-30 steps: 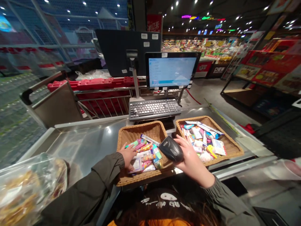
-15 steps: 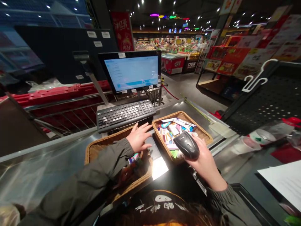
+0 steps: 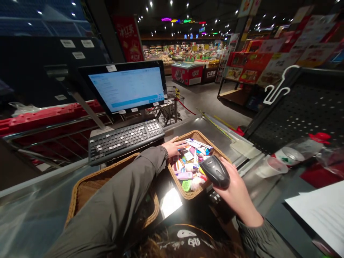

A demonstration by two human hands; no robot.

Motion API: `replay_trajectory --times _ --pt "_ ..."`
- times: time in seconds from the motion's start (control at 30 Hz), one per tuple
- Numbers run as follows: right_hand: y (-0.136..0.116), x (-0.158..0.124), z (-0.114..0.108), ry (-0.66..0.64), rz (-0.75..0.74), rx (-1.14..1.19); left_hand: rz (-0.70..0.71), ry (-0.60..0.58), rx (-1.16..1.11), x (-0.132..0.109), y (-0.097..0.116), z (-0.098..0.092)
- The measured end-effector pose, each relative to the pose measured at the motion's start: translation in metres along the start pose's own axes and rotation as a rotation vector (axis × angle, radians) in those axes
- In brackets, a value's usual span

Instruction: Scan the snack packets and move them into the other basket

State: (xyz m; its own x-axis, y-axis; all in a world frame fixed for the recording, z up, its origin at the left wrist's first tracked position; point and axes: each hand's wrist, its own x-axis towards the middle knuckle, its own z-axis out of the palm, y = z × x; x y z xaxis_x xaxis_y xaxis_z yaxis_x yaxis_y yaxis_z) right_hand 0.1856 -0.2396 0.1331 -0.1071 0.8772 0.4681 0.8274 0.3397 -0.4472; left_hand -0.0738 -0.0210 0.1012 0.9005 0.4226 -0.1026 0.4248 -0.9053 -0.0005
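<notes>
My right hand [image 3: 236, 190] is wrapped round a black handheld barcode scanner [image 3: 215, 172], held above the near right corner of a woven basket [image 3: 197, 134]. Small packaged goods [image 3: 189, 161] in many colours fill that basket, among them a lilac item [image 3: 184, 176] and a bright green one [image 3: 186, 185]. At the basket's far left side my left hand [image 3: 174, 147] reaches over the rim, fingers stretched out at the goods. Whether the fingertips touch a pack I cannot tell. Beneath my left sleeve sits a second woven basket [image 3: 76, 197], its inside partly hidden by the arm.
A keyboard [image 3: 126, 139] and a lit monitor [image 3: 129, 87] stand beyond the left basket. On the right are a white cup [image 3: 272, 167], papers [image 3: 319, 211] and a dark perforated panel [image 3: 298, 111] with a white hook [image 3: 279, 87]. A metal counter [image 3: 217, 134] runs behind the baskets.
My left hand has gone from above the left basket to the right basket's far left side. The scanner stays in my right hand. The whole view has shifted, with the monitor now further left.
</notes>
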Motion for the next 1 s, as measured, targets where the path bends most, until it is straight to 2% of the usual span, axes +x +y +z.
replay_trajectory --times 0.17,0.33,0.43,0.53,0.63,0.73,0.83,1.0 --pt "0.007 0.006 -0.001 0.018 -0.019 0.027 0.042 -0.054 -0.003 0.017 -0.002 0.012" --pt "0.013 0.004 -0.002 0.024 -0.002 0.022 0.08 -0.07 0.065 0.016 -0.01 0.01" --pt "0.015 0.003 -0.002 0.044 0.006 0.02 0.037 0.023 0.08 0.014 -0.008 0.0" --pt "0.013 0.004 -0.002 0.061 -0.011 0.028 -0.01 0.176 0.081 0.006 0.003 -0.022" --pt "0.006 0.007 0.0 0.056 -0.025 0.021 -0.052 0.312 0.121 -0.013 0.017 -0.051" --pt "-0.008 0.011 0.001 0.04 -0.051 0.019 -0.114 0.437 0.181 -0.041 0.028 -0.075" --pt "-0.027 0.017 0.0 0.009 -0.109 0.038 -0.163 0.556 0.247 -0.075 0.035 -0.088" --pt "-0.069 0.03 -0.001 0.004 -0.259 0.067 -0.216 0.706 0.359 -0.131 0.043 -0.099"
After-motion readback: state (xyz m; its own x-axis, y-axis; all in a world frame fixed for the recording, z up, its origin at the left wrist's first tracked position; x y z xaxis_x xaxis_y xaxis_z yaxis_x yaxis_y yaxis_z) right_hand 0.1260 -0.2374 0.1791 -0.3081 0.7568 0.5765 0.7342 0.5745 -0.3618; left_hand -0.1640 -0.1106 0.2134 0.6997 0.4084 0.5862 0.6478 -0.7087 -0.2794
